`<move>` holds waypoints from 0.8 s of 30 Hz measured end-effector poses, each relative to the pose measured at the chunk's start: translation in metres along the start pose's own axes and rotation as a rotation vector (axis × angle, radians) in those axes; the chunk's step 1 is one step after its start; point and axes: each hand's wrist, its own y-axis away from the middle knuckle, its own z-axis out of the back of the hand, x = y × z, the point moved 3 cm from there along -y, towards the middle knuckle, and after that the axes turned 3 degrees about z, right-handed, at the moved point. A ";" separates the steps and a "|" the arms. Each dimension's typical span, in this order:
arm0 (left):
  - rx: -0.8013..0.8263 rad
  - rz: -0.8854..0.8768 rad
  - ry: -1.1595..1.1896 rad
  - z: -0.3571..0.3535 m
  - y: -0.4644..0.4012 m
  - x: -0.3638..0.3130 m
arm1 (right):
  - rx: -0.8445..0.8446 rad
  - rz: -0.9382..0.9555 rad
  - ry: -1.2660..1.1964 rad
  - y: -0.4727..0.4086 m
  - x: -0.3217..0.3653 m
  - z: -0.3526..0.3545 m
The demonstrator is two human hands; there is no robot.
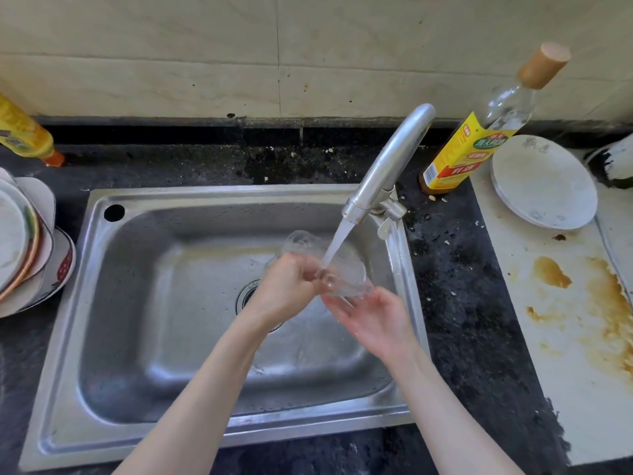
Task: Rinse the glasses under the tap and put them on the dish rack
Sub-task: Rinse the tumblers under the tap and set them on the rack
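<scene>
Head view: the left hand (pixel 287 286) and the right hand (pixel 373 320) meet over the steel sink (pixel 137 303), with a clear glass (pixel 346 275) between them, tilted on its side under the tap (pixel 387 162). The stream of water (pixel 337 245) falls from the spout onto the glass just above the left fingers (pixel 308 269), which are curled and pinch the glass at its near end. The right fingers (pixel 342 311) lie fairly straight and spread beneath the glass, cupping it from below. A 2nd clear glass (pixel 301 240) shows just beyond the left fingers, low in the sink; whether it touches them I cannot tell. The drain (pixel 248 296) sits just left of the left hand. Well to the left of the fingers, a stack of plates and bowls (pixel 24 241) rests on the dark desk (pixel 455 269). Well to the right stand a yellow-labelled bottle (pixel 479 138) and a white plate (pixel 544 181) on a stained white board (pixel 548 337)
</scene>
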 end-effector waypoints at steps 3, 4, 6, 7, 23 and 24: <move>-0.066 0.000 0.012 0.000 -0.002 0.004 | -0.082 0.005 -0.027 0.001 -0.002 -0.002; -0.075 0.012 0.057 -0.001 -0.002 0.006 | -0.138 -0.001 0.028 0.001 -0.001 -0.004; -0.113 0.030 0.139 -0.004 0.000 0.011 | -0.267 -0.023 0.151 -0.003 0.003 -0.005; -0.129 0.032 0.168 -0.006 0.002 0.014 | -0.308 -0.031 0.221 -0.005 0.007 -0.006; -0.140 -0.073 -0.394 -0.013 0.020 0.001 | -0.465 0.132 0.213 -0.025 0.063 -0.037; -0.143 -0.083 -0.398 -0.014 0.020 0.001 | -0.464 0.134 0.203 -0.024 0.064 -0.037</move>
